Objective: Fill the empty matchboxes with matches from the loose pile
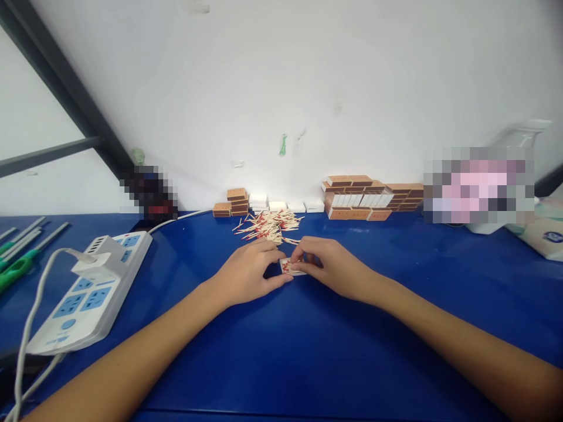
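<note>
A small white matchbox tray (285, 268) with red-tipped matches in it lies on the blue table, between my two hands. My left hand (251, 271) grips the tray's left end, thumb on the near side and fingers on the far side. Over the tray's right part, my right hand (324, 261) has thumb and forefinger pinched together on matches; its fingers partly hide them. Just beyond the hands is a loose heap of matches (270, 224), heads pointing different ways.
Brown matchboxes (237, 202) are stacked behind the heap at left, beside white trays (258, 202). A larger stack of matchboxes (358, 214) stands at right against the wall. A power strip (94, 296) with a white cable and green-handled tools (20, 266) lie at left.
</note>
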Demonstrator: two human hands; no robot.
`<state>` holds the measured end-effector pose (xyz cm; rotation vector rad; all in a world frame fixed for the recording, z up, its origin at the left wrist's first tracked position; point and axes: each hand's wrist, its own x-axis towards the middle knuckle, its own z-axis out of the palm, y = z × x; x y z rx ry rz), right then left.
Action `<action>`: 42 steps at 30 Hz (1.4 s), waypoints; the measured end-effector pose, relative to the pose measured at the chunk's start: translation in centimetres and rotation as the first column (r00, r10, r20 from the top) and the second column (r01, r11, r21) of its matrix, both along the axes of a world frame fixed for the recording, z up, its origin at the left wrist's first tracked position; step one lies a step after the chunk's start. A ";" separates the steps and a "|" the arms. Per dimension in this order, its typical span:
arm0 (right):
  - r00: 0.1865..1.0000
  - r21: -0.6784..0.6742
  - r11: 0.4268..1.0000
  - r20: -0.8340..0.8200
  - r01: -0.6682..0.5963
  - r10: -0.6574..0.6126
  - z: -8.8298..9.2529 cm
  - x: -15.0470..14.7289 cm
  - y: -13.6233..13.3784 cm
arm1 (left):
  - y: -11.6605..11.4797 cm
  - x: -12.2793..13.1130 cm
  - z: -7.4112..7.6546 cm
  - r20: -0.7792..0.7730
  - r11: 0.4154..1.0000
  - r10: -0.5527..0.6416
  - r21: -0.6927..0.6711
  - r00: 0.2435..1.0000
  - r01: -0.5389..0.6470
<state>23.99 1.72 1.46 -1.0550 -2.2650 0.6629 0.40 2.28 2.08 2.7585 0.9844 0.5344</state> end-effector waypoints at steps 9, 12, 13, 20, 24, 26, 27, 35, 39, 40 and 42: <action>0.996 0.032 0.998 0.070 0.044 -0.046 0.3 0.4 -0.1 | 0.0 0.0 -0.2 0.003 1.000 0.003 0.010 1.000 -0.003; 0.988 0.052 0.997 0.137 0.062 -0.069 0.5 0.7 0.0 | 0.0 -0.1 -0.1 -0.008 1.000 0.009 0.017 1.000 -0.009; 0.986 0.049 0.997 0.155 0.061 -0.068 0.5 0.8 0.0 | 0.0 -0.1 -0.2 -0.010 1.000 0.011 0.020 1.000 -0.011; 0.974 0.016 1.000 0.225 0.019 -0.022 0.5 0.6 -0.1 | 0.0 -0.1 -0.3 -0.007 1.000 0.012 0.019 1.000 -0.012; 0.970 -0.027 0.999 0.242 0.018 -0.011 0.9 0.6 -0.1 | 0.0 0.0 -0.2 -0.016 1.000 0.009 0.014 1.000 -0.009; 0.970 -0.025 0.999 0.244 0.025 -0.018 1.0 0.6 -0.2 | 0.0 0.0 -0.1 -0.019 1.000 0.008 0.013 1.000 -0.008; 0.969 -0.017 0.999 0.244 0.030 -0.025 1.0 0.5 -0.2 | 0.0 0.0 -0.1 -0.020 1.000 0.009 0.013 1.000 -0.008; 0.982 0.057 0.998 0.180 0.041 -0.050 -0.1 0.0 -0.3 | 0.0 -0.1 -0.2 -0.023 1.000 0.015 0.009 1.000 -0.015; 0.992 0.044 0.998 0.121 0.042 -0.047 -0.1 -0.2 -0.5 | -0.1 0.0 0.0 -0.023 1.000 0.015 -0.001 1.000 -0.015; 0.995 0.035 0.999 0.094 0.028 -0.031 -0.1 -0.2 -0.5 | -0.1 0.0 0.0 -0.022 1.000 0.014 0.000 1.000 -0.015; 0.998 0.015 1.000 0.056 -0.011 0.010 0.0 -0.3 -0.6 | 0.0 0.0 0.0 -0.020 1.000 0.008 0.002 1.000 -0.008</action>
